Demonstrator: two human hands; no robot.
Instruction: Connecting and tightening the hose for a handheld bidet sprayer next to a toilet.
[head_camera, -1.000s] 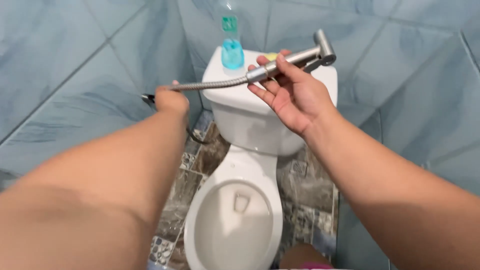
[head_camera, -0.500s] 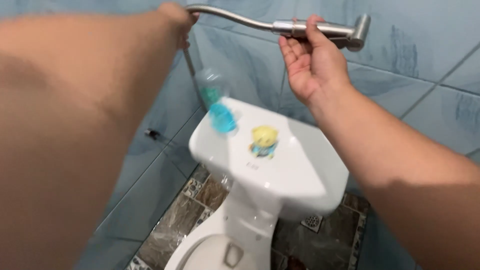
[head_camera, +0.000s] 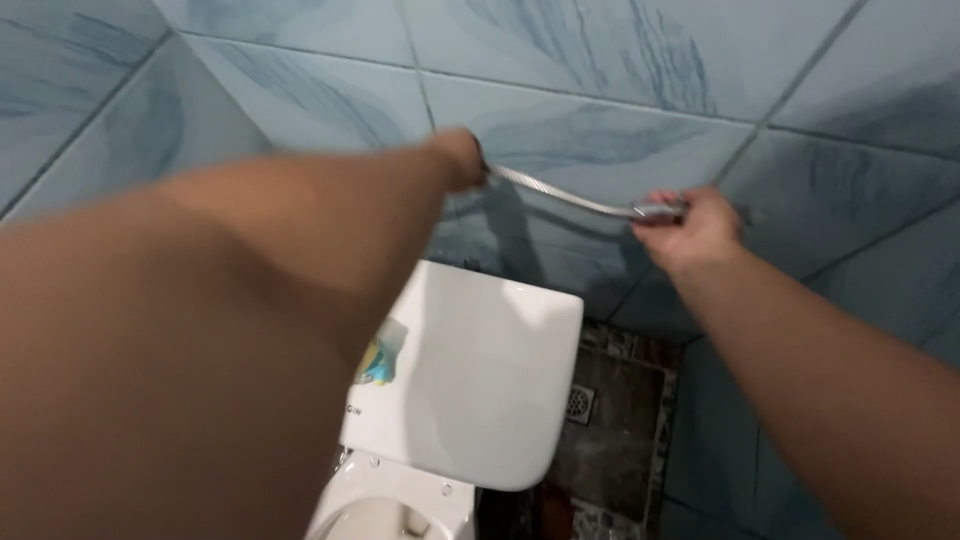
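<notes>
Metal hose stretched between hands: left hand clenched on one end, right hand gripping other.

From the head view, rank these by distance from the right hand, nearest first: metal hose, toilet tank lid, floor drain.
1. Metal hose: held in the right hand, running left to the left hand.
2. Floor drain: below the hand, on the dark floor right of the tank.
3. Toilet tank lid: lower left; its near corner is about as close as the drain, so this ranking is loose.

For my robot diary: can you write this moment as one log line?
left hand: grips hose | right hand: grips sprayer end | below: toilet tank
</notes>
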